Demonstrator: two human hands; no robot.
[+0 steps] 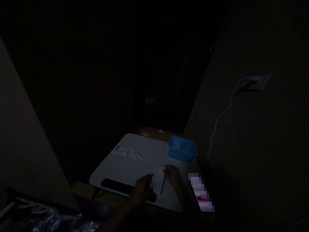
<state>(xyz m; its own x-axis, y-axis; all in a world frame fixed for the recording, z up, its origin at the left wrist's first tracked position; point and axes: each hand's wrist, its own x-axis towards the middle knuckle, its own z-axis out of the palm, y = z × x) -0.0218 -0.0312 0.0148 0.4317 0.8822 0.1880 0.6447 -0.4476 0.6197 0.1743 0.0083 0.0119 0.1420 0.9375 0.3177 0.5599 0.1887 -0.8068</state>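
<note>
In dim light, my right hand (173,176) pinches the top right corner of a limp white piece (158,181), perhaps thin cloth or paper; its exact kind cannot be made out. The piece is held over the near part of a white low table (149,154). At its left edge is my left hand (142,188), closed, its fingertips dark and slightly blurred against the piece. Crumpled white pieces (126,151) lie on the table's far left. A blue plastic basket (182,149) stands at the far right corner with something pale inside.
A dark slot strip (118,186) runs along the table's near edge. Right of the table is a lit phone (201,193), its screen pixelated. A white cable (217,122) hangs from a wall socket (257,81). Small items, including a red-and-white one (161,131), lie behind the table.
</note>
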